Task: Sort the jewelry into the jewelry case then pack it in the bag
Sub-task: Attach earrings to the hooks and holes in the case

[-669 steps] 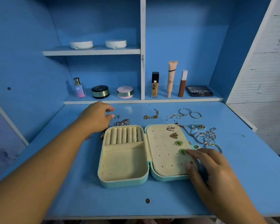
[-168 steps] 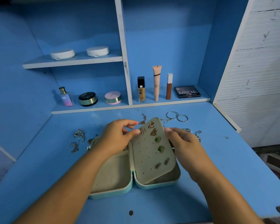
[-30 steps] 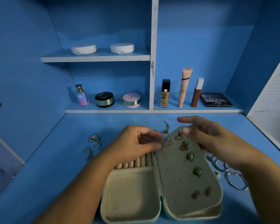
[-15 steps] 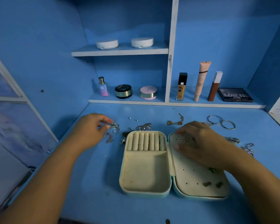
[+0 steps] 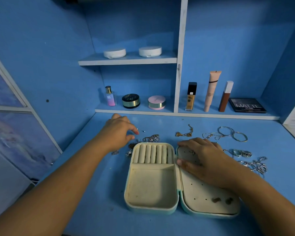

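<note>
Case [image 5: 152, 186]: rounded mint shell with cream velvety lining, lying open flat on the blue desk [image 5: 92, 193].
Panel [image 5: 201, 193]: the right half, flat and perforated, with two dark studs [image 5: 216, 199] near its front edge.
Right hand [image 5: 206, 160]: palm down, fingers straight, resting on the panel's far end.
Rolls [image 5: 153, 154]: soft padded ridges in a row at the back of the left half.
Left hand [image 5: 117, 133]: above the silver chains [image 5: 151, 138] behind the case, thumb and forefinger nearly meeting; I cannot tell whether they hold anything.
Beyond: a gold chain [image 5: 184, 132] and thin hoops [image 5: 232, 133], lying loose.
</note>
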A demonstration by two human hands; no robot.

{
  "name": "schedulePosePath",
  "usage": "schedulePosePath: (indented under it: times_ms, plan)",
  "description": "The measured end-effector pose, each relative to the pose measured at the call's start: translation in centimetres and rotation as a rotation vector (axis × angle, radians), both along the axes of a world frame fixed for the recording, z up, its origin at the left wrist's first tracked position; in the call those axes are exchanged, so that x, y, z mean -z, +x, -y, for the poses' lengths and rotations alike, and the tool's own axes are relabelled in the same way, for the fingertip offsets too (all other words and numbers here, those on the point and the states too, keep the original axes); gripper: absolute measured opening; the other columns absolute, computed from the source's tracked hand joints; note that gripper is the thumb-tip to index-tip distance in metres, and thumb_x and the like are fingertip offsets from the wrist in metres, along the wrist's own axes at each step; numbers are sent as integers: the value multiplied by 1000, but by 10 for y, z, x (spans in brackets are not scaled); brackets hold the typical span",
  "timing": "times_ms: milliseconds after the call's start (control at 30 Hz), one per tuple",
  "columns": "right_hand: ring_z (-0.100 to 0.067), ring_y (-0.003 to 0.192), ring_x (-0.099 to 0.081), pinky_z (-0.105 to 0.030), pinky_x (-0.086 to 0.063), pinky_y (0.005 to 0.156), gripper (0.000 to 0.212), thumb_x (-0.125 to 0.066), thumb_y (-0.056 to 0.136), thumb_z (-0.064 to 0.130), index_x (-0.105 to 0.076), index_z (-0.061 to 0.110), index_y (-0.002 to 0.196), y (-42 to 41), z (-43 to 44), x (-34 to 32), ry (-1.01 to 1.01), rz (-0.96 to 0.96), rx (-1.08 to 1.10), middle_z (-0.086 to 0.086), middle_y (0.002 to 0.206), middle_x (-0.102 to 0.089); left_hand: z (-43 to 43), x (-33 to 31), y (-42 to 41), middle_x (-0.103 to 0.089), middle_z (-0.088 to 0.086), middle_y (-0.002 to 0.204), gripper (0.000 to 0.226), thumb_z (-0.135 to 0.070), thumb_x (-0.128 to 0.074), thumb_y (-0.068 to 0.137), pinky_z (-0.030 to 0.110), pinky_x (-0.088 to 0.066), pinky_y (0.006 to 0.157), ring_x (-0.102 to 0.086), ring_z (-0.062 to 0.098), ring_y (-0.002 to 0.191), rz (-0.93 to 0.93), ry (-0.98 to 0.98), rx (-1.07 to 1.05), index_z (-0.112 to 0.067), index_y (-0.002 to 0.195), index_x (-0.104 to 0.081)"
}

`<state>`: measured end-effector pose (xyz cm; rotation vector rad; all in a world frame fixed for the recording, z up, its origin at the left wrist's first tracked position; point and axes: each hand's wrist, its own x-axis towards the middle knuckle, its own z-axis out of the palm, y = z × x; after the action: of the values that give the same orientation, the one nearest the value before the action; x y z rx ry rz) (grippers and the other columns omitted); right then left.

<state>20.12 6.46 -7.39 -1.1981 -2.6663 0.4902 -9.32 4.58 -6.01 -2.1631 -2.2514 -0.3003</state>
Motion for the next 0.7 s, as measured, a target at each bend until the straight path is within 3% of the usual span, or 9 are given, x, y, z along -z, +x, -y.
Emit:
schedulePosePath:
  times_ms: [333, 700]
  plan:
    - [-7, 128, -34, -33, -23, 110, 62, -37, 83, 70, -31, 43, 138, 1, -2, 2, 12, -21, -15, 18, 142, -37, -9, 7, 8, -60, -13, 100, 9, -38, -69, 85, 38, -38, 96, -39, 13, 104, 58, -20, 137, -37, 93, -74]
    - [-4, 126, -36, -31, -23, 110, 56, -40, 85, 67, -35, 43, 136, 2, -2, 0, 8, -37, -16, 19, 140, -39, -12, 4, 7, -61, -20, 94, 10, -35, -65, 89, 33, -42, 91, -44, 3, 96, 144, -73, 181, -36, 95, -72]
